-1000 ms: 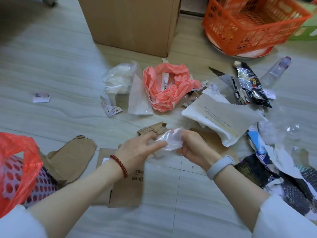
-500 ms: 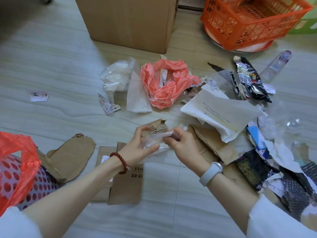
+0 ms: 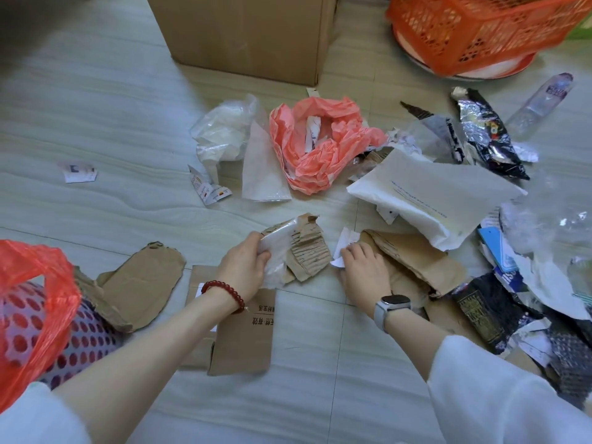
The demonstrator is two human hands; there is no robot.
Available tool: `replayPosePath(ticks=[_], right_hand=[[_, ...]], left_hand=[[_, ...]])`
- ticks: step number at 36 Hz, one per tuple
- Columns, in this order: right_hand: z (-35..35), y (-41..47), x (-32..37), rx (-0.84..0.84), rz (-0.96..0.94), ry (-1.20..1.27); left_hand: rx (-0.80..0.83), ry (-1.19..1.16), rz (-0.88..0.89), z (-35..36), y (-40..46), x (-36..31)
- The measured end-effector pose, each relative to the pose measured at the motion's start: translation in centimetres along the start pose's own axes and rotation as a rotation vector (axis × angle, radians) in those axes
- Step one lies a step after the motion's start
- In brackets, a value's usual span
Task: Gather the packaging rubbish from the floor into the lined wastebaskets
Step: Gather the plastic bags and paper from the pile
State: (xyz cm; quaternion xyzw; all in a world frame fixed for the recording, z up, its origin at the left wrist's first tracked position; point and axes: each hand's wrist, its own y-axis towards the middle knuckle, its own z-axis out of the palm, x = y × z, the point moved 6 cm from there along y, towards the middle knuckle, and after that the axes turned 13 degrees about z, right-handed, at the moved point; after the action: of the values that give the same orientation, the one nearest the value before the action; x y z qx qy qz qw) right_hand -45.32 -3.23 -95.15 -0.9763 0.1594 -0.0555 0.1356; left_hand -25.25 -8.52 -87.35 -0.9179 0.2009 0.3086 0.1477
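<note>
1. On the floor, centre: left hand [image 3: 245, 267] clamps film [image 3: 276, 251]; right hand [image 3: 363, 270] pinches scrap [image 3: 344, 243].
2. Bin [image 3: 35, 315] at 8 o'clock.
3. Advice: bunch both pieces tightly before carrying them binward.

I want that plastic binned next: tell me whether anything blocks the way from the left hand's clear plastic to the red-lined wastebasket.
Nothing visible does. The left hand grips the clear plastic piece above the floor, and the red-lined wastebasket stands to its left. Only a flat torn cardboard piece lies on the floor between them.
</note>
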Motion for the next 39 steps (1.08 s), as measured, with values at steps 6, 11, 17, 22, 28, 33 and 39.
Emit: replayPosePath(ticks=[6, 11, 17, 22, 28, 33, 39], right_hand=[[-0.7, 0.5, -0.3, -0.111, -0.017, -0.014], [-2.4, -0.6, -0.2, -0.113, 0.047, 0.221], [-10.8, -2.1, 4.2, -0.041, -0.056, 0.786], [-18.0, -2.6, 11.5, -0.113, -0.270, 0.935], [-21.9, -4.3, 22.8, -0.140, -0.532, 0.930], [-22.7, -8.7, 31.3, -0.051, -0.742, 0.929], [-20.1, -14.5, 38.7, 0.021, -0.991, 0.691]], left_hand=[[0.024, -0.013, 0.019, 0.3, -0.2, -0.1], [0.010, -0.016, 0.030, -0.7, 0.0, -0.6], [-0.195, 0.014, 0.102, -7.4, 0.3, -1.9], [-0.533, 0.025, 0.174, -17.1, -1.6, -2.4], [-0.720, 0.176, 0.092, -26.8, -9.5, 1.8], [-0.674, 0.289, -0.040, -29.6, -18.2, 7.6], [-0.478, 0.346, -0.206, -28.2, -24.5, 13.9]])
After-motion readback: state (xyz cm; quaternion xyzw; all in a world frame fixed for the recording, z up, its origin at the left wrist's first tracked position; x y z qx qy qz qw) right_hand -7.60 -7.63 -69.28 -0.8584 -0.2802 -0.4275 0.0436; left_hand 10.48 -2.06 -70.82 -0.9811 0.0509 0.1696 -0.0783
